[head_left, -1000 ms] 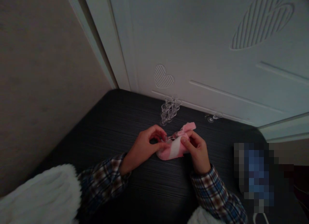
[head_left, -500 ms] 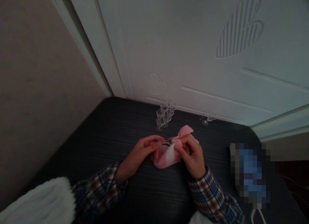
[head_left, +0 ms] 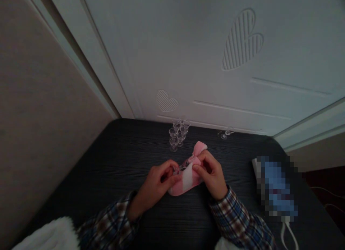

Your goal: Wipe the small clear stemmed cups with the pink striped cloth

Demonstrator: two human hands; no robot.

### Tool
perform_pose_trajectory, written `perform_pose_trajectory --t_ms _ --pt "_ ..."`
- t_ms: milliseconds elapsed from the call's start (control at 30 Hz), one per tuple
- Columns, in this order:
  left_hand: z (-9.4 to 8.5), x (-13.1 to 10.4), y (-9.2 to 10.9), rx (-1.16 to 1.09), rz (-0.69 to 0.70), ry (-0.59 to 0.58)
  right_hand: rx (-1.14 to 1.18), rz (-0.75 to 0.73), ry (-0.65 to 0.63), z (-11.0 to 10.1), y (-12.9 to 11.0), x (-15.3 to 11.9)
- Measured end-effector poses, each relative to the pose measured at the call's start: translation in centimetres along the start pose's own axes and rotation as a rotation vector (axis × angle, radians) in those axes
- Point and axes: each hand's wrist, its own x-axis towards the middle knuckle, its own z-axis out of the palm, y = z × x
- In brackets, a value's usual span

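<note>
My right hand (head_left: 214,174) is closed on a fluffy pink-and-white striped headband (head_left: 188,180). It pinches the band near the pink knot, and a bow end (head_left: 199,148) sticks up above the fingers. My left hand (head_left: 160,180) is closed at the other end of the band, its fingertips around a small clear goblet (head_left: 184,165) lying against the band's upper edge. Fingers and fabric hide part of the goblet. Beyond the hands, several small clear goblets (head_left: 178,134) stand in a cluster on the dark table (head_left: 129,163).
Another clear goblet (head_left: 225,134) is by the white panel (head_left: 205,63) with raised hearts at the table's back. A blurred-out blue object (head_left: 279,189) with a white cord (head_left: 287,234) lies on the right. A beige wall (head_left: 54,110) borders the left side.
My left fingers have curled in tighter at the band's upper edge, and the clear goblet shows more there. My right hand keeps its pinch. The view has shifted slightly.
</note>
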Motion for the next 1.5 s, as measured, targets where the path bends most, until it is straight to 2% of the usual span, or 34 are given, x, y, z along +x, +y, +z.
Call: perform_pose_trajectory --t_ms 200,433,700,833,967,1067,1200,1367,1500 --pt "-0.1 0.4 -1.0 -0.306 -0.123 -0.092 -0.084 -0.1 -0.038 0.1 -0.6 -0.1" --pt "0.2 0.5 -0.7 -0.249 -0.067 -0.044 -0.142 -0.04 0.034 0.0 -0.8 0.0" --pt "0.3 0.4 -0.2 -0.132 -0.044 -0.008 0.016 0.058 0.06 0.0 -0.1 -0.1" --pt "0.3 0.4 -0.1 -0.122 -0.045 0.022 0.038 0.037 0.047 -0.1 -0.3 -0.1" --pt "-0.1 0.3 0.2 -0.087 -0.03 -0.013 -0.04 -0.028 0.046 -0.3 -0.4 0.0" --pt "-0.3 0.3 0.0 -0.119 -0.028 -0.045 -0.094 -0.084 0.026 -0.4 -0.7 0.0" --pt "-0.2 0.5 -0.6 -0.175 -0.044 -0.026 -0.14 -0.12 0.007 -0.2 -0.9 -0.2" --pt "0.3 0.6 -0.3 -0.319 -0.067 -0.018 -0.158 -0.071 0.05 -0.2 -0.5 -0.2" --pt "0.5 0.5 0.2 -0.301 -0.069 0.001 -0.104 -0.025 0.075 -0.2 -0.2 -0.2"
